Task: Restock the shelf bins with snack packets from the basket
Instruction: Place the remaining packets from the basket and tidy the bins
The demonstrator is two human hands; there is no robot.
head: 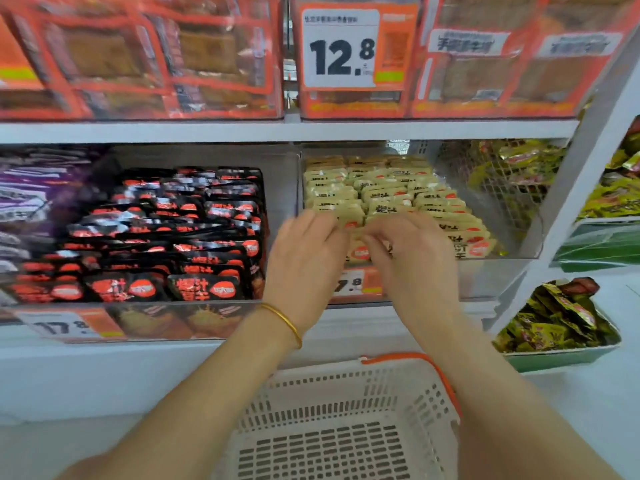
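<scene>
Pale yellow snack packets [391,192] fill a clear shelf bin [498,244] on the middle shelf. My left hand [304,258] and my right hand [412,258] are both at the front of that bin, fingers curled onto the front row of yellow packets. The fingertips are blurred, so the exact grip is unclear. A gold bangle sits on my left wrist. Below my arms stands the white plastic basket [346,393] with an orange handle; its visible bottom holds nothing.
Left of the yellow bin is a bin of black-and-red packets [162,237], and purple packets [27,195] lie further left. Orange boxes and a 12.8 price tag [341,50] fill the upper shelf. Yellow-green wrapped snacks [557,317] sit at right behind a white upright.
</scene>
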